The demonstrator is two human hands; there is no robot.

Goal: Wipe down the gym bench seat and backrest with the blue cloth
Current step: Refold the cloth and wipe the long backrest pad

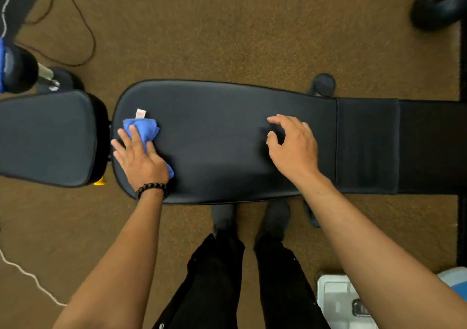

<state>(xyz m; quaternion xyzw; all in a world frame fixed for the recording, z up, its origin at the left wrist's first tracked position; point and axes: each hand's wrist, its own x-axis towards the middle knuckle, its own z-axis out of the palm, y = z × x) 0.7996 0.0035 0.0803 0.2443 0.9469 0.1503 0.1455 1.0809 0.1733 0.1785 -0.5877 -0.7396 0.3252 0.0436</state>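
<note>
The long pad (pixel 227 139) lies crosswise under the person, with the shorter pad (pixel 45 136) off its left end past a narrow gap; which is seat and which is backrest cannot be told for sure from above. The cloth (pixel 142 131) sits bunched at the long pad's left end, close to that gap, a white tag poking from its far edge.

To do this pass well, the judgement is: flatten the cloth out so more of it meets the surface, keep even palm pressure, and draw it in overlapping lengthwise strokes toward the right end, running over the rounded edge and seam where grime gathers. The short pad looks not yet reached and would want the same treatment after.

The left hand (pixel 139 156) lies palm-down on the cloth, wrist with a bead bracelet (pixel 151 188) near the pad's near edge, forearm reaching in from below. Its fingers (pixel 135 136) are spread nearly flat, pressing the cloth down, not gripping it.

The right hand (pixel 294 149) hovers or rests lightly on the pad right of centre, well apart from the cloth. Its fingers (pixel 280 120) are loosely curled and hold nothing; contact cannot be told.
</note>
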